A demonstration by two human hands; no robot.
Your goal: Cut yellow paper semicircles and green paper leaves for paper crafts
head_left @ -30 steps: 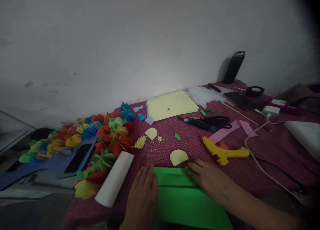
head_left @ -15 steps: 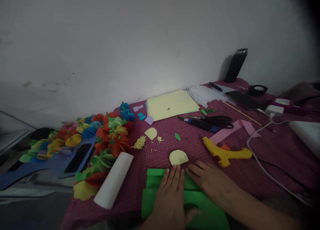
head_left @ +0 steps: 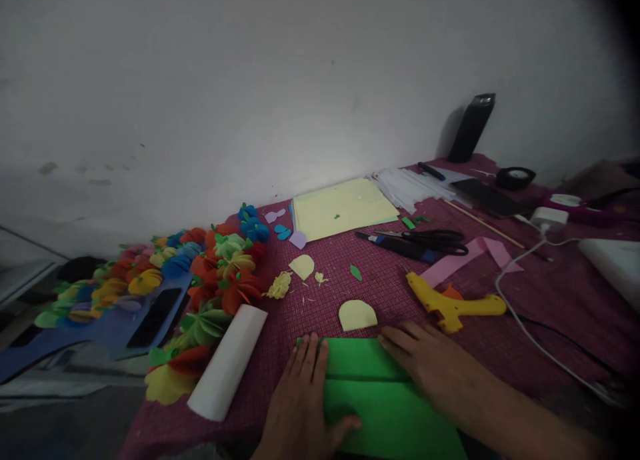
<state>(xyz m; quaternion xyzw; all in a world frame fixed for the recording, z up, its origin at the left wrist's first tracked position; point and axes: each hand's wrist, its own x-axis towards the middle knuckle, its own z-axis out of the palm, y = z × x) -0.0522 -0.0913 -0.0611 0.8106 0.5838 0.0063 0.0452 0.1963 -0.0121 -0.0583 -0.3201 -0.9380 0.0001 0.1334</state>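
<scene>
**Green paper [head_left: 390,413], held flat at a fold**

The paper, nearest the viewer, is covered along its left side by the left hand [head_left: 300,400] and at its far right corner by the right hand [head_left: 430,357]; both are laid flat, apart, clamped on nothing. Pressing of the crosswise fold is judged to be in hand; even pressure along it is called for next. Beyond are seen a yellow cut-out [head_left: 357,315], a glue gun [head_left: 457,305] and scissors [head_left: 430,240].

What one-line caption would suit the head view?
Left hand and right hand rest on a green sheet, colourful handmade flowers to the left, yellow glue gun to the right.
</scene>
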